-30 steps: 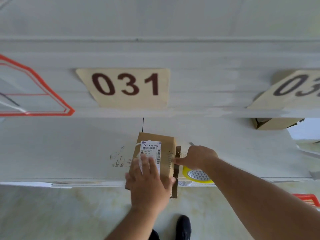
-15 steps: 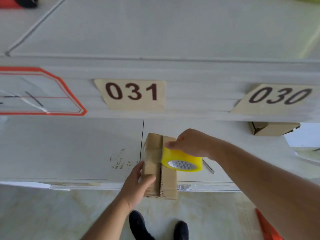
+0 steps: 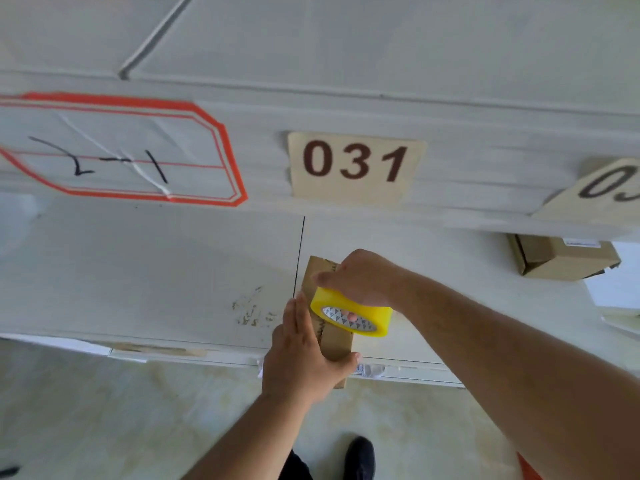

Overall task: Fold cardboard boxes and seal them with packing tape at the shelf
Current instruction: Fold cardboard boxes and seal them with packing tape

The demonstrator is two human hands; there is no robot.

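Far left: red-bordered white paper label (image 3: 114, 150), creased, black handwriting, stuck on shelf front. White smooth shelf board (image 3: 145, 271), scuffed patch near front edge. Left hand (image 3: 304, 355) flat on small brown corrugated cardboard box (image 3: 337, 344), fingers straight, thumb hooked over near end; box at shelf front edge, overhanging. Right hand (image 3: 360, 278) grips yellow packing tape roll (image 3: 351, 317) on box top. Beige "031" tag (image 3: 355, 166) above. Second brown cardboard box (image 3: 561, 258) far right, well apart.
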